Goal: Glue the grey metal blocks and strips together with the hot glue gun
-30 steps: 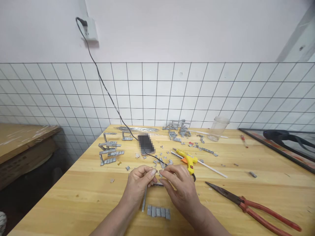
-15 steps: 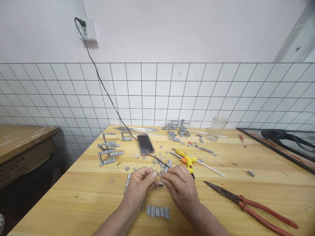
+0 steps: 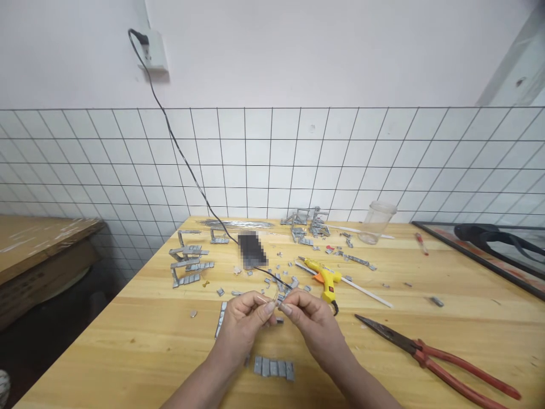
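My left hand (image 3: 244, 321) and my right hand (image 3: 313, 318) meet fingertip to fingertip just above the table, each closed in a pinch. Between them a thin, pale strand like wire (image 3: 276, 293) sticks up; the fingers hide most of it. Below the hands lies a row of joined grey metal strips (image 3: 274, 367). Another strip row (image 3: 221, 317) is partly covered by my left hand. Small grey metal pieces (image 3: 293, 282) are scattered just beyond the fingertips. A yellow glue gun (image 3: 326, 278) rests on its side past my right hand.
Red-handled long-nose pliers (image 3: 419, 347) lie at the right. Grey stepped metal frames (image 3: 185, 264) stand at left, with more (image 3: 315, 222) at the back. A clear plastic jar (image 3: 377, 222) is back right. A black cable (image 3: 183, 153) crosses to a pixelated dark object (image 3: 252, 250).
My right hand has turned, so its thumb now shows pressed against the fingertips near my left thumb. The thin strand stands slightly farther right. My left hand has hardly moved.
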`<state>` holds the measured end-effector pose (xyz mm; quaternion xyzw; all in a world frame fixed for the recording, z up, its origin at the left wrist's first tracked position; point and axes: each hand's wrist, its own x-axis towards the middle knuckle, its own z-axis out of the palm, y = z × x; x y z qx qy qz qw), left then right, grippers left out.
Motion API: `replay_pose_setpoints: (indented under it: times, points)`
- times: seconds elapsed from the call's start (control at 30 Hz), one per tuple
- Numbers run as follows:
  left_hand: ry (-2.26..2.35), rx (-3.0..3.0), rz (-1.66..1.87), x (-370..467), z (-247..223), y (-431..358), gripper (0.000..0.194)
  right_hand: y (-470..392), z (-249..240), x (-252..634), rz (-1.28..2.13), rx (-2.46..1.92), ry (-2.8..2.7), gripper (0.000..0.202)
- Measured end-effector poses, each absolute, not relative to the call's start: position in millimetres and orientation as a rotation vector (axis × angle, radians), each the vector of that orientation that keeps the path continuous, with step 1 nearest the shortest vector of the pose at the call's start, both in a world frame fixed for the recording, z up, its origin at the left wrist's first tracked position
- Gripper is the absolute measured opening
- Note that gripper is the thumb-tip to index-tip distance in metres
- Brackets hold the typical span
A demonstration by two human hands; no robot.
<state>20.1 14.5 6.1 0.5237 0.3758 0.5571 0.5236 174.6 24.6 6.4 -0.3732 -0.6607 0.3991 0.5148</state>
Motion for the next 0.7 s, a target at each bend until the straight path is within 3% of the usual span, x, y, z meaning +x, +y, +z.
replay_pose_setpoints:
  times: [0.17,0.3,0.53,0.7]
  points:
    - [0.928,1.410,1.321,17,7,13,0.017,29,0,174,1.317,-0.902,-1.493,0.038]
    - [0.945,1.437,1.315,15,7,16,0.018,32,-4,174,1.365,-0.918,-1.515,0.044]
    - [0.867,1.011,1.321,19,4,22,0.023,29,0,183,0.730,-0.918,-1.620,0.016]
    - [0.805,0.890,1.291,19,7,22,0.027,25,2,183,0.239,-0.783,-1.802,0.024]
